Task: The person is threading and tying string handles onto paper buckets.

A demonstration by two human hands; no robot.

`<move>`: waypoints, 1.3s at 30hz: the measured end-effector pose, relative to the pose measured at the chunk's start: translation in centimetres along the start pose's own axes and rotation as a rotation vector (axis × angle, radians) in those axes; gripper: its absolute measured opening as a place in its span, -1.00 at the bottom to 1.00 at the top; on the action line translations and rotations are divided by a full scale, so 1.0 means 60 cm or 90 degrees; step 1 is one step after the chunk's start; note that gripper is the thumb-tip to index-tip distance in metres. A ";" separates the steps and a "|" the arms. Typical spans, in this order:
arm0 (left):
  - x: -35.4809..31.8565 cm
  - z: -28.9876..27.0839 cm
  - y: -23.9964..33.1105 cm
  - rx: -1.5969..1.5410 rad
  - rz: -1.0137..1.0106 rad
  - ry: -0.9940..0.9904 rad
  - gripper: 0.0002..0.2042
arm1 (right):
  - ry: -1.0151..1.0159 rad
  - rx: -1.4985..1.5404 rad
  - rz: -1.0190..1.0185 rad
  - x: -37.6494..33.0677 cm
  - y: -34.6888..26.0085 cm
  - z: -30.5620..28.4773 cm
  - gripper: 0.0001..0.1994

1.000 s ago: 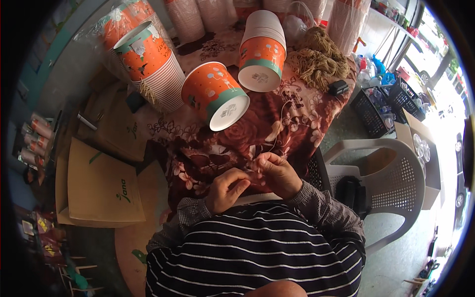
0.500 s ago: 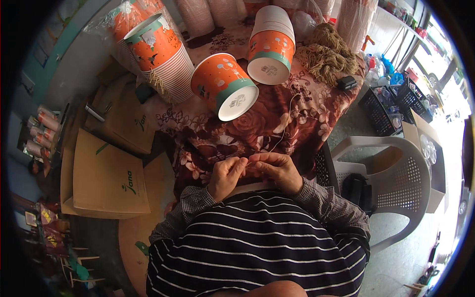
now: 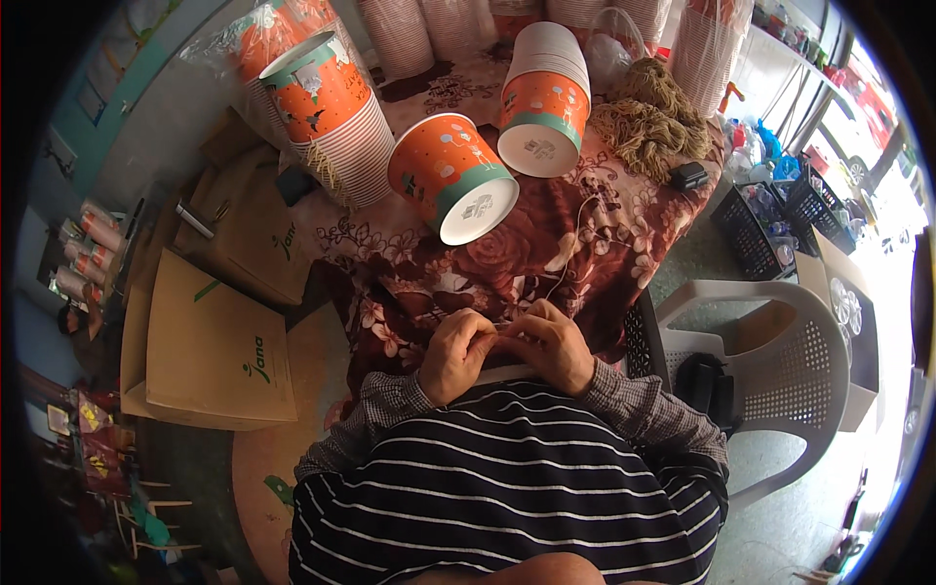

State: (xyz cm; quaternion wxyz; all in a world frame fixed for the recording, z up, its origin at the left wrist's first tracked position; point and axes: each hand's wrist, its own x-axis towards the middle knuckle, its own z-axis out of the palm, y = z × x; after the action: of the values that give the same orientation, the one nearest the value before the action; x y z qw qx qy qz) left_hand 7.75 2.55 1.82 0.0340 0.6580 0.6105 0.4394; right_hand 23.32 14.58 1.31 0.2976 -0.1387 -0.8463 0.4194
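Note:
My left hand point(image 3: 456, 355) and my right hand point(image 3: 548, 348) meet in front of my striped top, fingertips pinched together. Between them is a thin pale string point(image 3: 559, 278), which trails from the tabletop down to my fingers; its end is hidden in the pinch. Beyond my hands, an orange and green paper bucket point(image 3: 444, 166) lies tilted on the flowered tablecloth point(image 3: 487, 255), its white base toward me. A stack of such buckets point(image 3: 546, 107) leans behind it to the right. A tangled heap of beige string point(image 3: 653, 122) rests at the table's far right.
Another stack of paper buckets point(image 3: 336, 117) stands at the far left, near plastic-wrapped ones. Left of the table are cardboard boxes point(image 3: 219, 341). To the right are a grey plastic chair point(image 3: 795, 390) and black crates point(image 3: 751, 229). A small black object point(image 3: 688, 176) sits by the string heap.
Both hands have turned inward, with the fingers curled more tightly around the pinch. The view has shifted slightly; the buckets and the string heap stay in place.

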 end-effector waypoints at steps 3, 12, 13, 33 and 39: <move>-0.001 0.001 0.001 -0.003 -0.003 0.009 -0.81 | 0.035 0.034 -0.069 0.004 0.010 0.003 -0.83; 0.002 -0.005 0.002 0.007 0.019 -0.023 -0.85 | -0.098 0.123 0.066 0.006 0.000 -0.015 -0.84; 0.008 -0.010 0.001 0.009 0.021 -0.024 -0.85 | -0.085 0.090 0.004 0.004 0.005 -0.016 -0.84; 0.112 -0.108 -0.226 -0.326 -0.147 0.244 -0.71 | 0.029 0.223 0.139 0.017 0.016 -0.057 -0.89; 0.063 -0.063 -0.201 -0.315 -0.173 0.360 -0.81 | 0.024 0.236 0.139 0.016 0.015 -0.052 -0.90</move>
State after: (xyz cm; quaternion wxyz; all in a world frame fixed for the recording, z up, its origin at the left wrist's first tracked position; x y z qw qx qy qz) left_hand -4.45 6.88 -0.85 0.0795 0.3965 0.5530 0.7285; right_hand 24.49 17.52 2.43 0.2870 -0.1803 -0.7291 0.5946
